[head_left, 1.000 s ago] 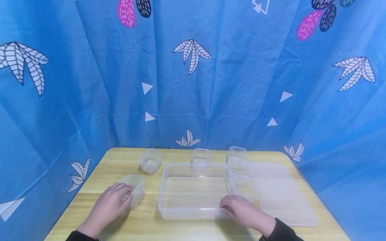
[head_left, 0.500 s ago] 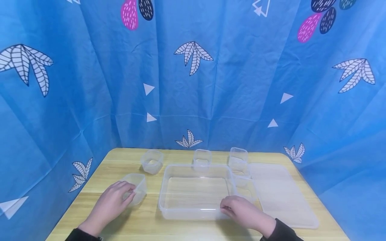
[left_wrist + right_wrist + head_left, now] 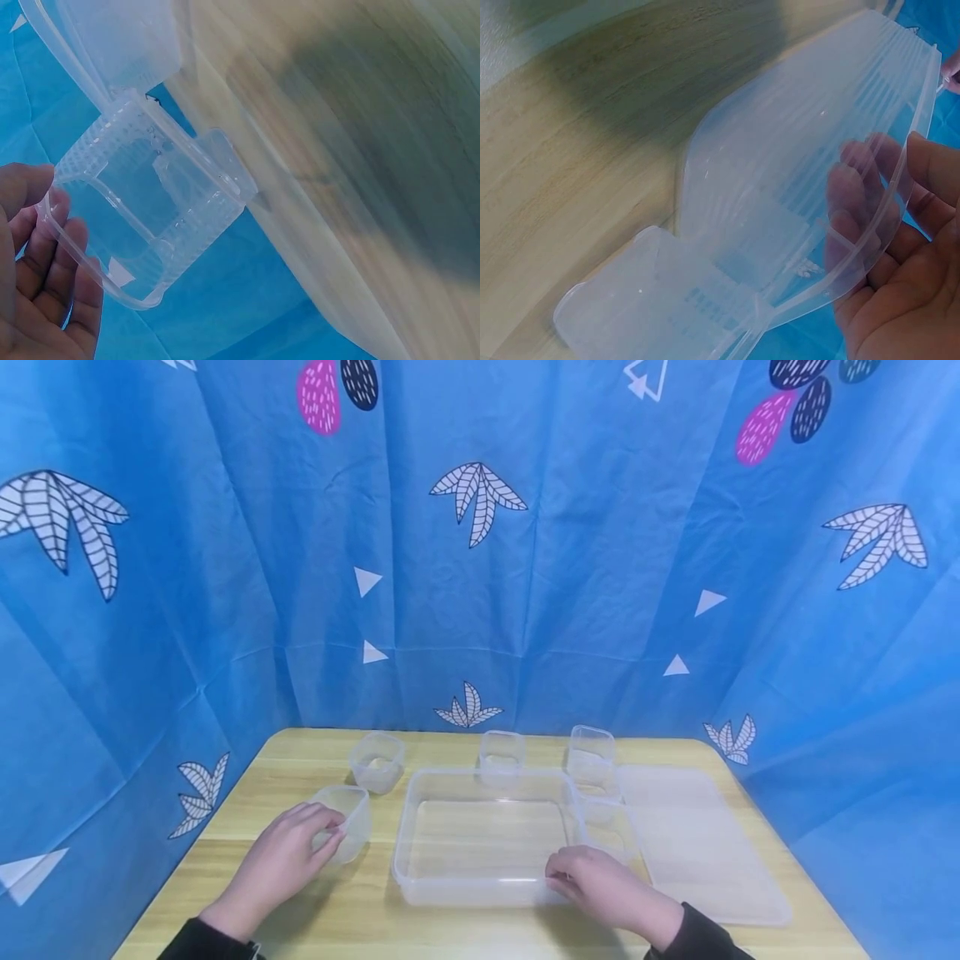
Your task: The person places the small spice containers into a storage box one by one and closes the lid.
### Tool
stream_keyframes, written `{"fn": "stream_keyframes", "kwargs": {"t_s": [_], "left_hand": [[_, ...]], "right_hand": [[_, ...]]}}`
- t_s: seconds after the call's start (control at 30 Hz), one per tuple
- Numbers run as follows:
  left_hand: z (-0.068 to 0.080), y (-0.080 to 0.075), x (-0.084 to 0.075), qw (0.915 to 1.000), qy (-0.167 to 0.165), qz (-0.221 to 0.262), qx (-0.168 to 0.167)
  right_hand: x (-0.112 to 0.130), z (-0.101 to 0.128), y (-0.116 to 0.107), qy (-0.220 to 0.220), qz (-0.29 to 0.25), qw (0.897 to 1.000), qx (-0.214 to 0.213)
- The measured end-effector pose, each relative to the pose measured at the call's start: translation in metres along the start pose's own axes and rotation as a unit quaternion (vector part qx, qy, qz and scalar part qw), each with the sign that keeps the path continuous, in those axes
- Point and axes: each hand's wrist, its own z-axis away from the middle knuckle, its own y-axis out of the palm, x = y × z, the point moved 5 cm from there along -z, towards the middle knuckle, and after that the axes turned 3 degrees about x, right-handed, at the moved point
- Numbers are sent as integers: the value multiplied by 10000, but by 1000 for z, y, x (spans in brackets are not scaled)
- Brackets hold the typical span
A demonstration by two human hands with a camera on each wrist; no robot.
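Pale wooden table top, smooth, with soft brown grain lines and a low shine. Big see-through plastic tray, clear and glossy, faint ridges across its floor. Small clear plastic cup by the left hand, shiny, with tiny bumps along its wall in the left wrist view. Three more small clear plastic cups at the back, glossy too. Flat milky plastic lid, smoother and duller than the tray. Blue cloth backdrop with leaf prints, matt, soft and creased. Dark cloth sleeves, matt.
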Motion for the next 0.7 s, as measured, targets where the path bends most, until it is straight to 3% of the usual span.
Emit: {"fn": "stream_keyframes", "kwargs": {"t_s": [0.7], "left_hand": [[-11, -3, -9, 9989, 399, -53, -244]], "right_hand": [[1, 1, -1, -8, 19, 10000, -42]]}}
